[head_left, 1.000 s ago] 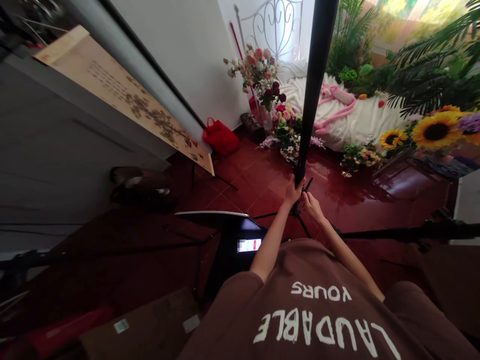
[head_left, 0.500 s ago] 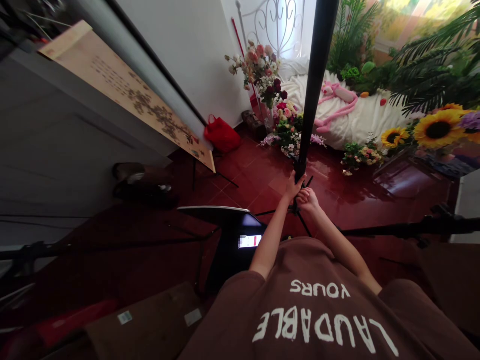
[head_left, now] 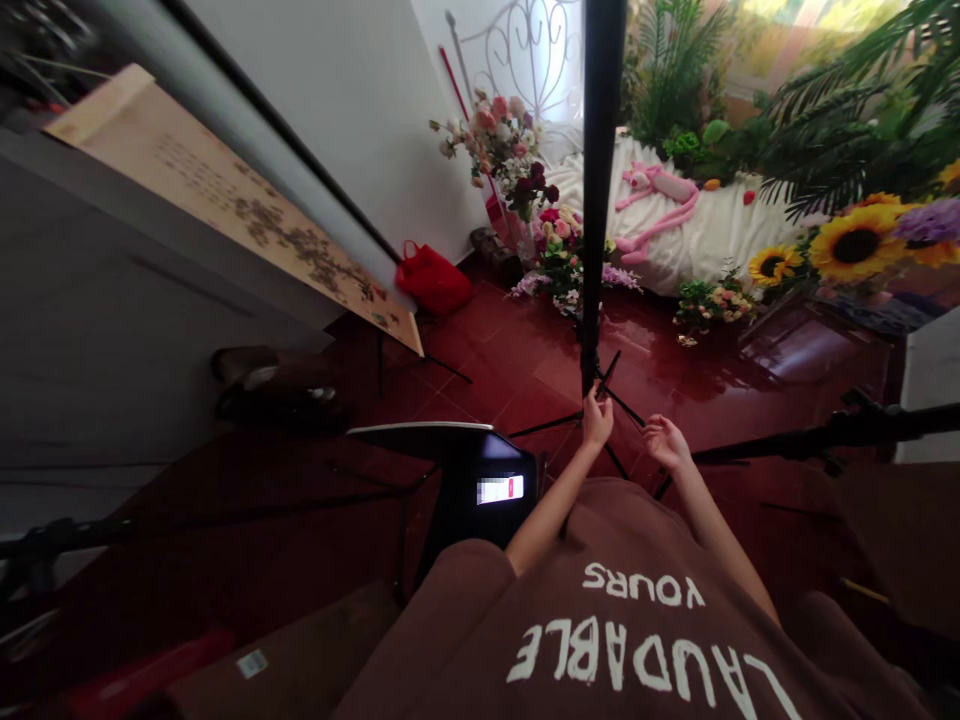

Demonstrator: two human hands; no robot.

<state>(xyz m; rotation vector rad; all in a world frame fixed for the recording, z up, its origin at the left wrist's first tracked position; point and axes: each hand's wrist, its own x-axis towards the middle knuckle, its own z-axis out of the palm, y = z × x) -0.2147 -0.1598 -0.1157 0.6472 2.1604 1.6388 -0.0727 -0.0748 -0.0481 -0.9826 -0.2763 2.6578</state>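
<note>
A black tripod stand (head_left: 592, 250) rises upright in front of me, its thin legs splayed on the floor. My left hand (head_left: 598, 418) is closed on the stand's lower part, just below a joint in the pole; some of its fingers are hidden behind. To the right, apart from the pole, my right hand (head_left: 666, 442) hovers with loosely bent, parted fingers and nothing visible in it. One splayed leg ends close to those fingers.
A phone with a lit screen (head_left: 499, 488) lies on a dark seat at my left. Horizontal black poles (head_left: 810, 440) extend on both sides. Beyond are a red bag (head_left: 433, 280), a hanging scroll (head_left: 262, 215), flowers (head_left: 562, 250), sunflowers (head_left: 856, 246) and a white-draped bed (head_left: 720, 235).
My right hand has left the stand and moved right and down. My left hand has slid lower on the pole. The view has shifted slightly.
</note>
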